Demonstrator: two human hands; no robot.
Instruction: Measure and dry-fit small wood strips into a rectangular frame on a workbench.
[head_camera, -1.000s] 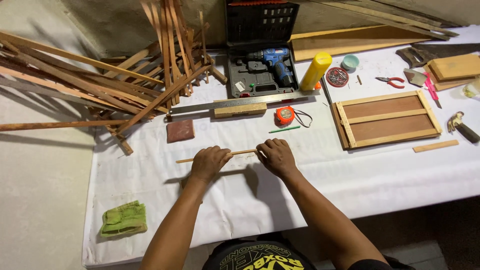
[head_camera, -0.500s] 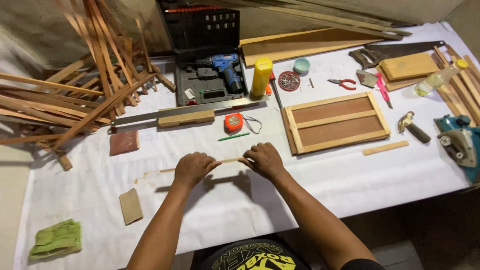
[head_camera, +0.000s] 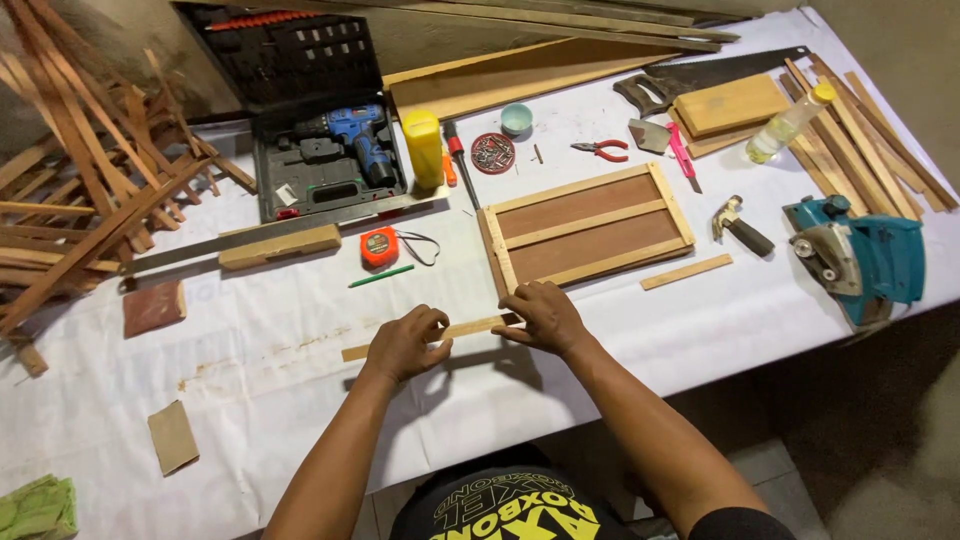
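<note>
A thin wooden strip (head_camera: 465, 328) lies flat on the white-covered table (head_camera: 300, 420), running left to right. My left hand (head_camera: 405, 342) rests on its middle with the fingers curled over it. My right hand (head_camera: 543, 317) presses on its right end, just below the lower left corner of a wooden frame with a brown panel (head_camera: 585, 227). Both hands grip the strip.
A short wood strip (head_camera: 686, 271), hammer (head_camera: 742, 230) and blue power planer (head_camera: 858, 255) lie right. Tape measure (head_camera: 380, 246), green pencil (head_camera: 381, 276), ruler with wood block (head_camera: 280, 245) and drill case (head_camera: 325, 165) sit behind. Loose slats (head_camera: 80, 200) pile left; sandpaper pieces (head_camera: 172, 436) lie nearby.
The view has swung to the right, so the planer and hammer now show. My hands have stayed on the strip, now close to the frame's corner.
</note>
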